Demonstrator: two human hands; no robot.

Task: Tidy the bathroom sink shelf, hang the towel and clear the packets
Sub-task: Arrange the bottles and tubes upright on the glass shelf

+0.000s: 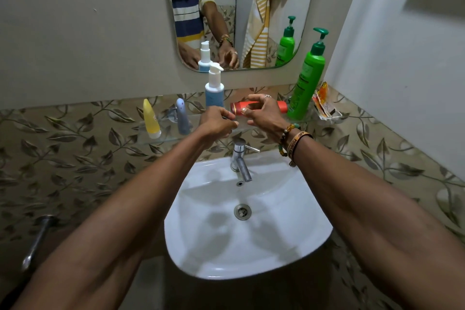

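Both grips unclear | left hand (pixel 217 122) curled at shelf (pixel 169 138) | right hand (pixel 264 113) half-hides red tube (pixel 281 106)

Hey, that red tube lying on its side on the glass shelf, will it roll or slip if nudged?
The red tube looks round and lies on its side, so it may well roll along the smooth glass shelf. It seems small, probably light; the right hand curled round it should lift it easily.
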